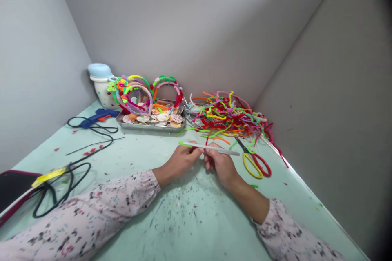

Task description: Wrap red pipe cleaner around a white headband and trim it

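Note:
Between my hands, above the middle of the table, is a thin whitish headband (pixel 226 151) seen nearly edge-on. Green fuzzy wrapping covers its left tip, with some red beside it. My left hand (pixel 181 160) is closed on the headband near that end. My right hand (pixel 223 168) is closed in a pinch close to the left fingertips, at a red pipe cleaner (pixel 207 138) whose end sticks up behind the band. Fingers partly hide where the pipe cleaner meets the headband. Scissors (pixel 256 165) with yellow and red handles lie right of my right hand.
A heap of coloured pipe cleaners (pixel 229 116) lies at the back right. Behind my left hand, a metal tray (pixel 150 127) holds shells and several wrapped headbands (pixel 137 98). Farther left are a white cup (pixel 102 89), a blue glue gun (pixel 99 117) and black cable (pixel 72 179).

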Available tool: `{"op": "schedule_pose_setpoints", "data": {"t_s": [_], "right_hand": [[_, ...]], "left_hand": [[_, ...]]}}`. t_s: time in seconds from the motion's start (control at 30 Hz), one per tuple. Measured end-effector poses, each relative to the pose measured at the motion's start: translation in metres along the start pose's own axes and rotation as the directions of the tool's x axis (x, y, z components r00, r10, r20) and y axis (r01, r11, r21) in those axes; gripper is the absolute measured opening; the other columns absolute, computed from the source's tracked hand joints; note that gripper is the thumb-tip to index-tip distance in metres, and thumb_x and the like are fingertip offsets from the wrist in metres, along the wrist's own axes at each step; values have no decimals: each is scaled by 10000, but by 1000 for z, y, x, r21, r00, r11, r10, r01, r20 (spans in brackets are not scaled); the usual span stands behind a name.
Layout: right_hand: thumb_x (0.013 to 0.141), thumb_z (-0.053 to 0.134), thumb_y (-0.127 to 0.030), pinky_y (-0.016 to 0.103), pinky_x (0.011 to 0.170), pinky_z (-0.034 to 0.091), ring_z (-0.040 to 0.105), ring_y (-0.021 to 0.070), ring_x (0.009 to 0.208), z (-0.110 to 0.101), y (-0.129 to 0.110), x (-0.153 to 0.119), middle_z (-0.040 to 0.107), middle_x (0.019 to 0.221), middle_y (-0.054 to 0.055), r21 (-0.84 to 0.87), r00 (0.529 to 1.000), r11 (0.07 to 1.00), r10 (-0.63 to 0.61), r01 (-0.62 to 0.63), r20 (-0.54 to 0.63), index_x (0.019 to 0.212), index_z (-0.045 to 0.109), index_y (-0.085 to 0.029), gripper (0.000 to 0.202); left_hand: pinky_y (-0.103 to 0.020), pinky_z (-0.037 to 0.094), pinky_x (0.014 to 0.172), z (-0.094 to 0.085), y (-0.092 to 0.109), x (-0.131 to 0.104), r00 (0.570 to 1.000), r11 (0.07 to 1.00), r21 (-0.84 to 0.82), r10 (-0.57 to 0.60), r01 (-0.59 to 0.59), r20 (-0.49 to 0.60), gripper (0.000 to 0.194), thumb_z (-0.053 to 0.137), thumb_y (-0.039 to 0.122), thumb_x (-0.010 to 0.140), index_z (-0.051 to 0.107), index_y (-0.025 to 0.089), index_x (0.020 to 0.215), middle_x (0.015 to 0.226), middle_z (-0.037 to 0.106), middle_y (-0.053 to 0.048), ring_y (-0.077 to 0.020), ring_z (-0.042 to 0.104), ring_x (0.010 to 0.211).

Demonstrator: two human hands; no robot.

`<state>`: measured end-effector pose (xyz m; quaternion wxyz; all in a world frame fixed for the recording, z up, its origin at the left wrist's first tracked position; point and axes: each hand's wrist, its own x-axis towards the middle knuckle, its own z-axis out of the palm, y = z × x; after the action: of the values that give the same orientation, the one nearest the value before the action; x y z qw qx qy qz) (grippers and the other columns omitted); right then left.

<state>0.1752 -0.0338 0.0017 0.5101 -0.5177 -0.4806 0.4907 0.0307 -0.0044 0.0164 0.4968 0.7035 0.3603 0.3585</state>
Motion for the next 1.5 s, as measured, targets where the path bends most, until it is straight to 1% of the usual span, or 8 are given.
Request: {"op": "schedule_pose_setpoints", "data": {"t_s": [0.23, 0.37, 0.53, 0.77, 1.0, 1.17, 1.3, 1.5], "right_hand": [[725, 483, -299, 206, 375, 331, 463, 86, 370, 0, 3, 1, 525, 499, -47, 18, 1000, 1000, 20, -21, 11, 622, 505, -186, 154], [750, 487, -307, 205, 390, 346, 487, 92, 398, -2, 4, -1, 540, 525, -35, -14, 999, 1000, -17, 18, 49, 665, 523, -179, 158], [762, 477, -310, 206, 396, 353, 487, 92, 397, -2, 7, -1, 539, 518, -28, -39, 999, 999, -24, 25, 37, 661, 530, -176, 176], [714, 482, -280, 203, 372, 331, 446, 80, 357, 2, 3, -1, 521, 487, -43, -14, 1000, 1000, 7, -6, 15, 626, 519, -181, 137], [718, 480, -266, 193, 364, 318, 445, 77, 356, 2, 2, 0, 515, 475, -52, -19, 1000, 1000, 4, -4, 8, 619, 509, -185, 131], [770, 479, -285, 200, 399, 348, 462, 83, 386, 2, 2, -2, 522, 490, -46, -60, 998, 998, -25, 28, 49, 620, 515, -183, 185], [803, 483, -307, 205, 433, 373, 481, 94, 414, 2, 0, -5, 525, 485, -43, -93, 995, 993, -73, 79, 63, 656, 527, -182, 198], [801, 495, -301, 201, 424, 369, 482, 95, 412, 6, -4, -7, 542, 518, -50, -117, 998, 992, -56, 51, -39, 749, 537, -193, 127]], "left_hand": [[-232, 341, 575, -1, -3, 1, 1000, 998, 59, -4, 5, -3, 336, 425, 346, 849, 596, 138, 647, 601, 558, 4, -112, 463, 573], [-234, 326, 572, -4, 0, -3, 999, 994, 97, 45, -45, 1, 280, 440, 303, 833, 559, 157, 625, 599, 523, 13, -112, 438, 571], [-233, 338, 590, -3, 2, -3, 999, 999, 4, 47, -47, -3, 244, 428, 238, 821, 520, 162, 608, 593, 510, 23, -108, 443, 577], [-239, 364, 636, 1, -7, 0, 1000, 998, -61, 1, 0, 2, 274, 442, 305, 836, 502, 162, 610, 600, 515, 14, -117, 464, 611], [-230, 337, 582, -1, -3, -2, 1000, 1000, 12, -7, 7, -8, 264, 457, 325, 837, 529, 165, 640, 573, 509, 28, -105, 440, 567], [-234, 353, 570, -2, 1, -3, 998, 999, -19, -34, 35, 46, 271, 453, 302, 827, 584, 156, 640, 589, 571, -1, -118, 484, 575], [-235, 304, 498, -4, -1, -2, 999, 997, -68, -44, 43, -20, 244, 464, 282, 796, 529, 164, 593, 541, 482, 20, -104, 407, 514], [-222, 263, 468, -5, -5, 2, 990, 987, -116, -120, 112, -68, 219, 471, 250, 761, 437, 169, 561, 492, 385, 49, -82, 332, 466]]}}
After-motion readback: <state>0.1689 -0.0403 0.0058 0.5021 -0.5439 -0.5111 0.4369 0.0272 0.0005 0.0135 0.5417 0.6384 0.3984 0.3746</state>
